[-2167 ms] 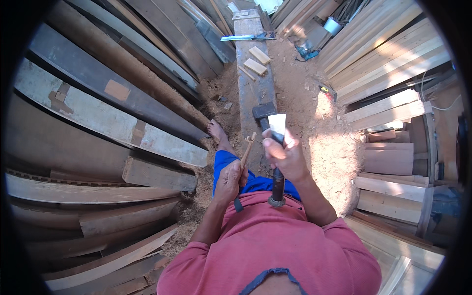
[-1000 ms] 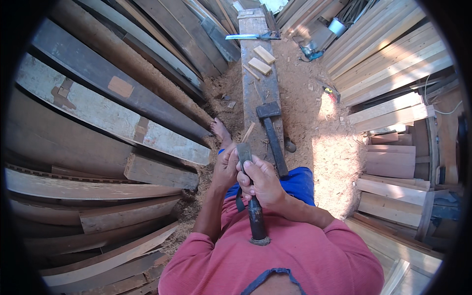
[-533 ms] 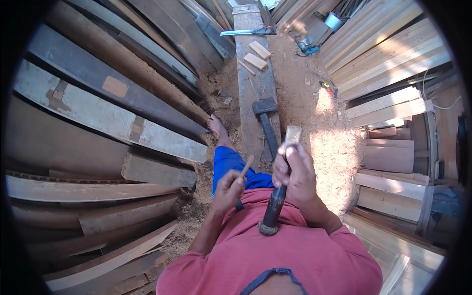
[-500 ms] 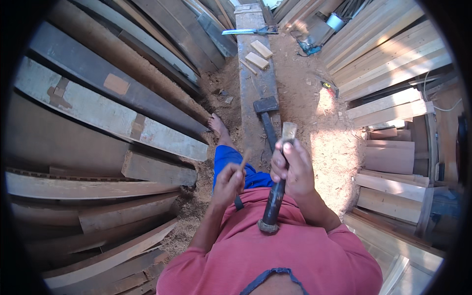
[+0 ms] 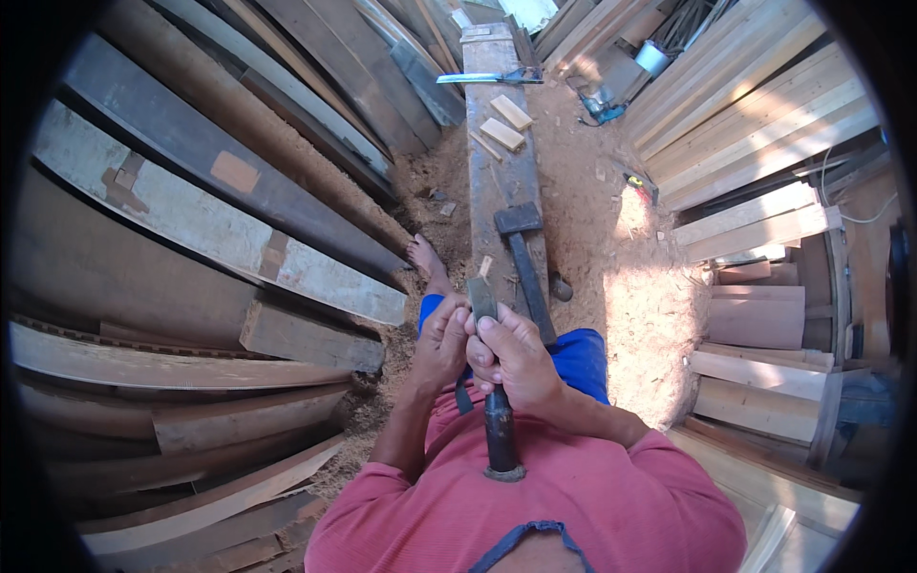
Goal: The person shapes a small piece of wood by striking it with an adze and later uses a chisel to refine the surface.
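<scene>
In front of my chest, my right hand [image 5: 519, 355] is closed around a chisel [image 5: 499, 430] with a dark handle. Its butt end rests by my shirt and its flat metal blade points away from me. Closed fingers of my left hand [image 5: 441, 342] pinch a thin wooden stick [image 5: 485, 265], whose pale tip shows just beyond the blade. Blade and stick overlap here, and the fingers of both hands meet; most of the stick is hidden. Beyond my hands a dark mallet [image 5: 518, 219] lies on a long narrow wooden bench [image 5: 485, 181], its handle toward me.
Two small pale wood blocks [image 5: 502, 134], a thin strip [image 5: 485, 146] and a handsaw [image 5: 489, 77] lie farther along the bench. Planks [image 5: 287, 162] line the left; stacked boards [image 5: 755, 105] fill the right. A blue power tool [image 5: 603, 107] sits on the sawdust-covered floor [image 5: 583, 181].
My right hand has come left and brought the chisel blade over the stick. My left hand now touches the right one. My right knee has come into view, and the mallet stays put.
</scene>
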Motion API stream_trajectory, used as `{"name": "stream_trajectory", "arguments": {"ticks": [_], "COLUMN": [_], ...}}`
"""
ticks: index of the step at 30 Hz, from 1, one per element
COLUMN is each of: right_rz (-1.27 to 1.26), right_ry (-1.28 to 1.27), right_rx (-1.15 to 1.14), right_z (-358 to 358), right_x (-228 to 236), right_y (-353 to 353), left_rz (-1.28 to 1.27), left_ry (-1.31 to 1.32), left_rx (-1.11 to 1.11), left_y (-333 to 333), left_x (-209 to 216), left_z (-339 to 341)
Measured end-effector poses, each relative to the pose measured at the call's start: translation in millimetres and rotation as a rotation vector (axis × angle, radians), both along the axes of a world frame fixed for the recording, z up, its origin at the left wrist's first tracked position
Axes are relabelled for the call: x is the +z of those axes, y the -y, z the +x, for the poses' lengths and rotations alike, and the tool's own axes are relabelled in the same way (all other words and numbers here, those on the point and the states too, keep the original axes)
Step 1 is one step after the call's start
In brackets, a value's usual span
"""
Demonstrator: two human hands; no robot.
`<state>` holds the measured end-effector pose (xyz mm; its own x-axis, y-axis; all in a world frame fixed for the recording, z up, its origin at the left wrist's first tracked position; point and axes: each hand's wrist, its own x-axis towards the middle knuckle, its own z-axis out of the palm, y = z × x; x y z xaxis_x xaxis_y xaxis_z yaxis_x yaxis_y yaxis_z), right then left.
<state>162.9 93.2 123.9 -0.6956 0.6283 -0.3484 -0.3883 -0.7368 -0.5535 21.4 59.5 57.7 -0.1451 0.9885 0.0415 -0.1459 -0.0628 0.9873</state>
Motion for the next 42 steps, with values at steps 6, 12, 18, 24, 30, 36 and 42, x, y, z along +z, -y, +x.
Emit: {"name": "stream_trajectory", "arguments": {"ticks": [6, 12, 18, 24, 30, 36, 42], "right_rz": [0.200, 0.308, 0.677, 0.484, -0.020, -0.022, 0.095], "right_ry": [-0.126, 0.261, 0.493, 0.410, -0.095, -0.036, 0.010], "right_rx": [-0.320, -0.142, -0.114, -0.089, -0.186, 0.040, 0.025], "right_z": [56, 42, 16, 19, 3, -12, 3], "right_x": [31, -8, -28, -41, -41, -16, 7], "right_y": [-11, -43, -57, -55, -36, -1, 5], "left_rz": [-0.023, -0.204, -0.050, -0.336, -0.337, -0.167, -0.039], "left_ry": [-0.314, 0.054, -0.102, 0.443, 0.621, 0.090, 0.060], "left_rx": [-0.143, 0.054, -0.010, -0.212, -0.101, -0.015, -0.009], "left_y": [77, 39, 6, 3, -15, -9, 7], "left_x": [-24, -22, -9, -19, -24, -26, 2], "left_z": [-5, -3, 11, 11, -3, -16, 3]}}
